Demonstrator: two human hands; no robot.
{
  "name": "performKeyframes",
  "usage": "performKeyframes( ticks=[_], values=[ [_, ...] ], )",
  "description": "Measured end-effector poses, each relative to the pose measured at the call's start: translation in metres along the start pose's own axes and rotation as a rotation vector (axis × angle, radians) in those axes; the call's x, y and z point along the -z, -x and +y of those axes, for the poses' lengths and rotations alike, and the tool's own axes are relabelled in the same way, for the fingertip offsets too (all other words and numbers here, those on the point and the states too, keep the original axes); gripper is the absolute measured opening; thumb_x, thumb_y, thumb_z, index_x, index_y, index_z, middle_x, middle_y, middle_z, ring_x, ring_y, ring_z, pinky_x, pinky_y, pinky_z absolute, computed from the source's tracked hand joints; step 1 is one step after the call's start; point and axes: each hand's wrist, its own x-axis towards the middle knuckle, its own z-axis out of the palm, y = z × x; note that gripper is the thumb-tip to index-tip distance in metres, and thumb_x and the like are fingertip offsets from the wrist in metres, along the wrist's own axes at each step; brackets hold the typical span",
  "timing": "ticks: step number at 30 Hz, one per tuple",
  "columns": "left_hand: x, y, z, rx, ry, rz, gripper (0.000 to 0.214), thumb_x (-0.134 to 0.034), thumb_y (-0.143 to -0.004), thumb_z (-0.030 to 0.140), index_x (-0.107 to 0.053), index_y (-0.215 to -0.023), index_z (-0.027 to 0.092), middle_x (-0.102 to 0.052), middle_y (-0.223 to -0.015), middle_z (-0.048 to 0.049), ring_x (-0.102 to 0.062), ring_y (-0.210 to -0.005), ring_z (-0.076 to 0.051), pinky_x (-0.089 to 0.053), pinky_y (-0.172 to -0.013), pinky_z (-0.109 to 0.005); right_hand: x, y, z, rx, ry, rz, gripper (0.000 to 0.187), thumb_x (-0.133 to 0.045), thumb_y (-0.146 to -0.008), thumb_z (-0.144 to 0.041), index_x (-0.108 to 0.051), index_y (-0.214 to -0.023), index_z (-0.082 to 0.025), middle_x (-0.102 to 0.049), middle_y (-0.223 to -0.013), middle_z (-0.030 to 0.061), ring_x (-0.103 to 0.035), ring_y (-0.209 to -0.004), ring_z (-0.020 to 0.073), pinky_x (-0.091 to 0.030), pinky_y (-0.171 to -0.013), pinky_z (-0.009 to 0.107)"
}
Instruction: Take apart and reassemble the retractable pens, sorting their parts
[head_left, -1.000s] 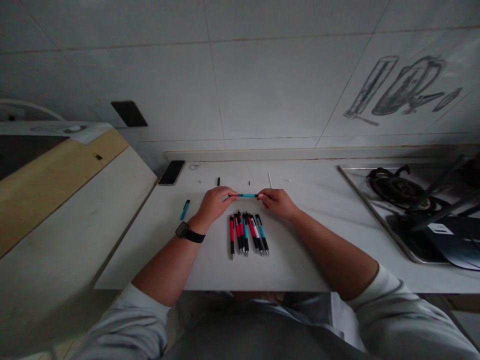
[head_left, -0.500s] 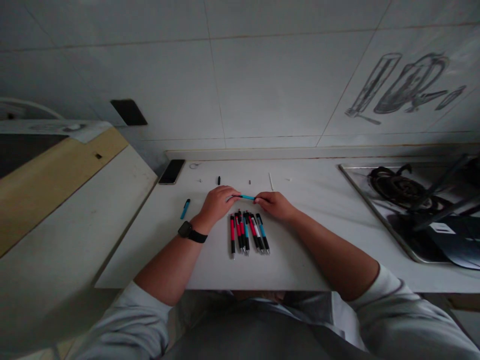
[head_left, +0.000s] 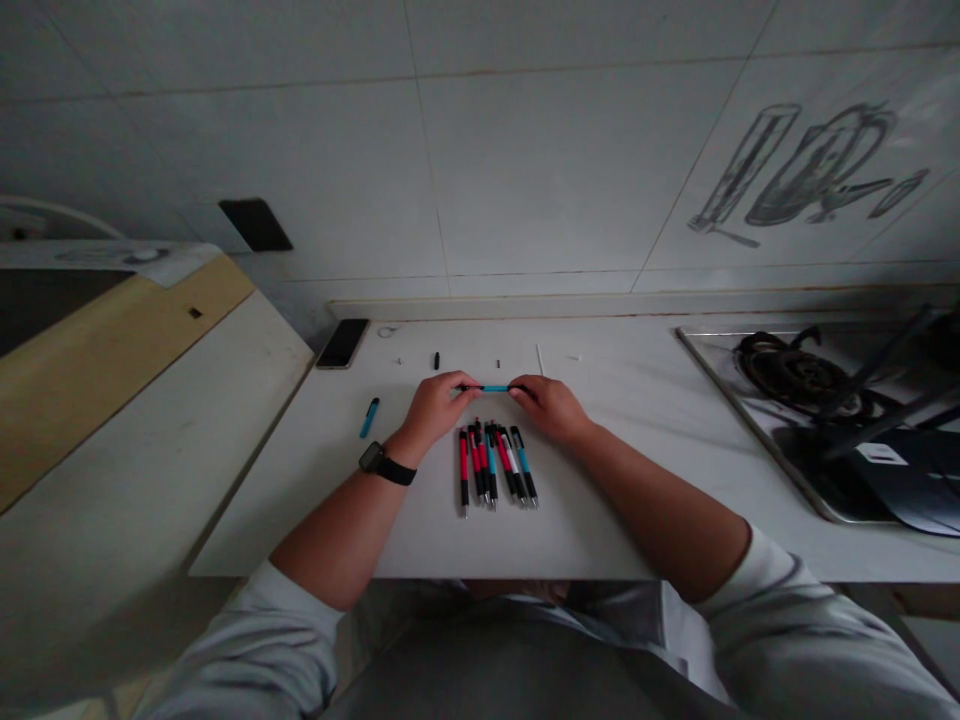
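Both hands hold one blue pen (head_left: 493,388) level above the white counter (head_left: 600,500). My left hand (head_left: 437,405), with a black watch on the wrist, pinches its left end. My right hand (head_left: 546,405) pinches its right end. Just in front of the hands lies a row of several pens (head_left: 495,465) in red, blue and white with black tips. A separate blue pen piece (head_left: 369,418) lies to the left of my left hand.
A dark phone (head_left: 343,344) lies at the back left of the counter. Small pen parts (head_left: 437,360) and a thin white refill (head_left: 539,359) lie near the wall. A gas hob (head_left: 825,400) sits at the right. A wooden surface (head_left: 112,350) is at the left.
The pen held between both hands tilted briefly and is level again. Both hands have drawn a little closer together; the row of pens has not moved.
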Motion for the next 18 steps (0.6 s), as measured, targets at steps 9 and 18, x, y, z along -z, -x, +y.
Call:
performKeyframes(
  ticks=[9,18],
  values=[
    [-0.0002,0.0004,-0.0035,-0.025,-0.035,0.002,0.014,-0.069,-0.092,0.033,-0.078,-0.098,0.024,-0.080,-0.102,-0.0034,-0.073,-0.097,-0.022,-0.053,-0.091,-0.034,-0.0026,0.0008,-0.0005,-0.037,-0.050,0.035,0.019,-0.056,-0.100,-0.032,-0.068,-0.109,-0.020,-0.073,-0.097,0.0067,-0.064,-0.083,0.0179,-0.044,-0.077,0.027],
    [-0.0010,0.0000,-0.0033,-0.014,-0.049,0.000,0.011,-0.071,-0.090,0.030,-0.078,-0.096,0.023,-0.080,-0.100,-0.0039,-0.073,-0.095,-0.021,-0.054,-0.091,-0.033,-0.0054,0.0005,0.0033,-0.058,-0.052,-0.015,0.018,-0.053,-0.101,-0.030,-0.068,-0.105,-0.020,-0.072,-0.092,0.0057,-0.062,-0.078,0.0165,-0.043,-0.073,0.027]
  ],
)
